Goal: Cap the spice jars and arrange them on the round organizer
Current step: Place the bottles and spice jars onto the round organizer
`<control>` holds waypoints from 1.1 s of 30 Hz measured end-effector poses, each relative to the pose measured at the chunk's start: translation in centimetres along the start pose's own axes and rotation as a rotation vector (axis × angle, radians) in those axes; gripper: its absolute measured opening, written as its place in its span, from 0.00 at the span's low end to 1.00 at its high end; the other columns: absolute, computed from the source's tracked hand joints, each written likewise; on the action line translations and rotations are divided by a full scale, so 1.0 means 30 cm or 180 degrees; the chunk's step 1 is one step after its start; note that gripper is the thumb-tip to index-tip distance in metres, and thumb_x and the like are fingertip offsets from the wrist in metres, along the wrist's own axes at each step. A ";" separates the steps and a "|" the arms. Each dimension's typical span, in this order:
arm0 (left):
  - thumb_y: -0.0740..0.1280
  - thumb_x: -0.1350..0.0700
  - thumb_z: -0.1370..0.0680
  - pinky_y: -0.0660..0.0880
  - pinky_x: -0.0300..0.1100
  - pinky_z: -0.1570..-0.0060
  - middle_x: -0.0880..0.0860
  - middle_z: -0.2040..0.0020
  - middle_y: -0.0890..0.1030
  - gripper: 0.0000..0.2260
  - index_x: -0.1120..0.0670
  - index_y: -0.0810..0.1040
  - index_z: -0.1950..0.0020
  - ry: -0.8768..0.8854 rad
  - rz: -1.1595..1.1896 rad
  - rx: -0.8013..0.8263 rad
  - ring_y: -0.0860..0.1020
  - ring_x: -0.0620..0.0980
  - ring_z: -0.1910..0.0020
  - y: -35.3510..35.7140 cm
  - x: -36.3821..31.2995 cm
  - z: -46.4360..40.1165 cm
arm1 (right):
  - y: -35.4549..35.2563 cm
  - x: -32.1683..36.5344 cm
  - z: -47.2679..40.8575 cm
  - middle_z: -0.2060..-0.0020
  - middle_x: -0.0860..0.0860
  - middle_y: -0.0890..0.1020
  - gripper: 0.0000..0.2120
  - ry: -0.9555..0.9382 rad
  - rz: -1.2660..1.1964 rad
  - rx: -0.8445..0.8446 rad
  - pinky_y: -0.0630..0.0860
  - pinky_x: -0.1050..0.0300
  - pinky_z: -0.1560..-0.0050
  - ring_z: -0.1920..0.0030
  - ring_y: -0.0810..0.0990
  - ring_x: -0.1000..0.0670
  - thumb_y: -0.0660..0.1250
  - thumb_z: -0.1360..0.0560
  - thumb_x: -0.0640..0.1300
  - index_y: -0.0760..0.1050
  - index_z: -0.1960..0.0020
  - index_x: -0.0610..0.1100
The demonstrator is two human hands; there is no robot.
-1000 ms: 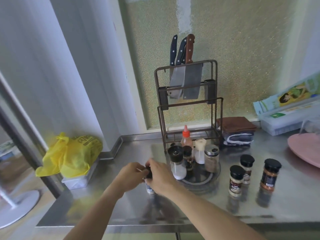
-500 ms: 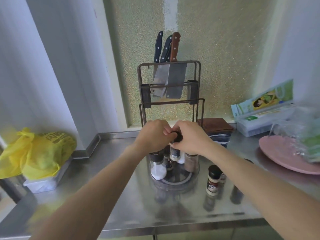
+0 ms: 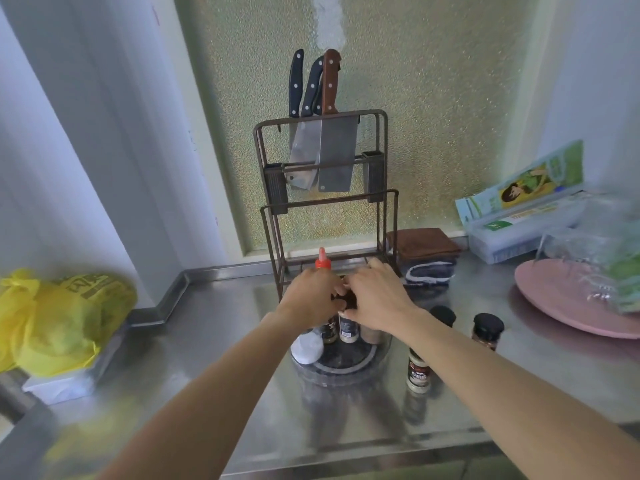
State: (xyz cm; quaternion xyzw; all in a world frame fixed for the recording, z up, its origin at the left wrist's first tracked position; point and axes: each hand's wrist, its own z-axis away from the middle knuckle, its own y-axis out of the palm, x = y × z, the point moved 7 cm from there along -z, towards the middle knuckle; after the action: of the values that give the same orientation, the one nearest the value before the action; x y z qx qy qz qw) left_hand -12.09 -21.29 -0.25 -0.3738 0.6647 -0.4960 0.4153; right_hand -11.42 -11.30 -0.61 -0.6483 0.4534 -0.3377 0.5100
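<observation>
— 2 hands are out over the round organizer [image 3: 370, 356], both arms stretched forward from the bottom corners of my view. My left hand [image 3: 313, 294] comes in from the left, knuckles up, wrist slightly bent. My right hand [image 3: 375, 296] comes in from the right, palm down, and its fingers [image 3: 356, 275] curl in toward the left hand until the two nearly touch.

— Are they gripping anything?

— Both close on 1 spice jar [image 3: 348, 329], which stands on the organizer: the dark cap is pinched between them, and the pale labelled body shows just below my right hand. How firmly the left fingers bear on it, I cannot tell.

— How many jars do you count?

— On the organizer I make out at least 5 containers: the held jar, 1 dark jar [image 3: 328, 330] just left of it, 1 brownish jar [image 3: 372, 336] to its right, 1 white-filled grinder [image 3: 306, 348] at the front left, and 1 red-tipped bottle [image 3: 322, 259] behind my left hand. My hands hide the rest. On the tabletop [image 3: 207, 341] to the right stand 3 capped jars [image 3: 419, 372], well apart from the organizer. Behind, the knife rack [image 3: 325, 209] carries 3 knives [image 3: 332, 133]. 1 yellow bag [image 3: 59, 320] sits far left, 1 pink plate [image 3: 571, 303] far right.
</observation>
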 end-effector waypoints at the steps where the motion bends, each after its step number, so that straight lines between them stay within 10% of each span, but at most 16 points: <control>1: 0.71 0.53 0.24 0.80 0.51 0.44 0.50 0.47 0.87 0.09 0.48 0.86 0.45 0.0022 -0.0004 -0.0045 0.83 0.54 0.46 -0.010 -0.012 0.004 | -0.025 -0.014 0.013 0.46 0.50 0.83 0.19 0.0001 -0.0136 -0.0044 0.74 0.48 0.39 0.41 0.76 0.44 0.73 0.27 0.57 0.79 0.43 0.46; 6: 0.72 0.54 0.22 0.78 0.46 0.41 0.50 0.41 0.85 0.12 0.53 0.84 0.40 0.0256 0.0741 -0.0537 0.82 0.51 0.42 -0.062 -0.143 0.056 | -0.180 -0.208 0.135 0.46 0.51 0.86 0.14 0.0428 -0.1062 -0.0033 0.79 0.55 0.46 0.49 0.83 0.50 0.74 0.25 0.45 0.82 0.40 0.49; 14: 0.75 0.50 0.31 0.80 0.50 0.47 0.53 0.46 0.86 0.21 0.55 0.79 0.40 0.0057 0.1304 0.0063 0.83 0.55 0.46 0.185 -0.349 0.138 | -0.098 -0.279 0.350 0.47 0.54 0.86 0.17 0.0411 -0.0825 0.0722 0.74 0.60 0.58 0.51 0.84 0.52 0.71 0.27 0.39 0.82 0.40 0.51; 22: 0.80 0.54 0.33 0.82 0.50 0.48 0.50 0.51 0.87 0.21 0.53 0.79 0.43 -0.0359 0.1912 -0.0479 0.86 0.51 0.53 0.125 -0.285 0.187 | -0.079 -0.228 0.344 0.49 0.53 0.85 0.20 0.0492 -0.1264 0.0451 0.81 0.48 0.48 0.52 0.83 0.49 0.75 0.31 0.44 0.76 0.41 0.56; 33: 0.78 0.54 0.32 0.80 0.51 0.50 0.51 0.51 0.86 0.15 0.53 0.82 0.48 -0.0365 0.0618 -0.0635 0.84 0.56 0.51 -0.086 -0.003 0.254 | -0.089 0.108 0.151 0.45 0.49 0.85 0.24 0.0183 -0.1770 0.0090 0.80 0.48 0.44 0.45 0.83 0.44 0.76 0.29 0.42 0.74 0.35 0.48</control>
State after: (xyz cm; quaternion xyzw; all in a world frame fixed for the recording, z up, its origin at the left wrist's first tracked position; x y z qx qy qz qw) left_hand -4.79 -24.47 1.01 -0.3749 0.7189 -0.3629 0.4593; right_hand -5.53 -12.53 0.77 -0.7308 0.2676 -0.4893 0.3937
